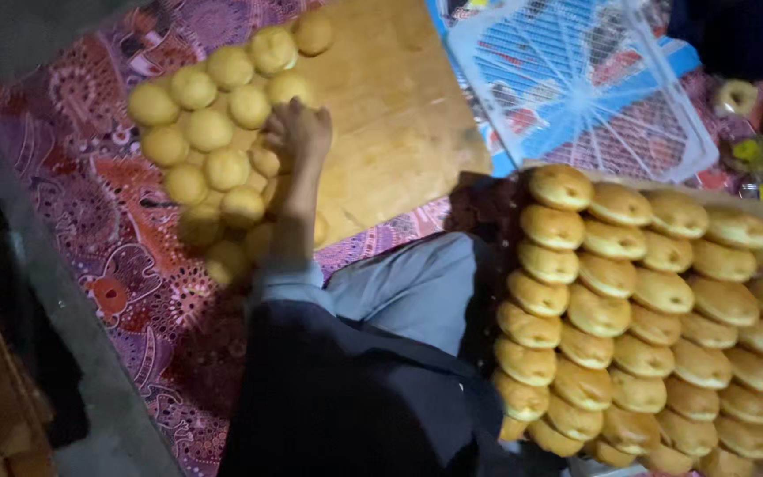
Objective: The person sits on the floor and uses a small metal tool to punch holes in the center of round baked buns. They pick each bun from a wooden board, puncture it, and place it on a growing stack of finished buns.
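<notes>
Dark-sleeved left hand (pixel 298 132) is pressed, fingers curled together, onto stacked pale dough balls (pixel 214 141); pile could be toppled off wooden board (pixel 390 115).

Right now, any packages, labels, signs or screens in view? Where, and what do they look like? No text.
Small wrapped packets: far right edge beside the white lattice tray, yellow and green, too blurred to tell more.
Flat printed sheet: under that tray, blue with red patches, possibly packaging.
No signs or screens in view.
The buns at right and dough balls by the hand are unwrapped.
</notes>
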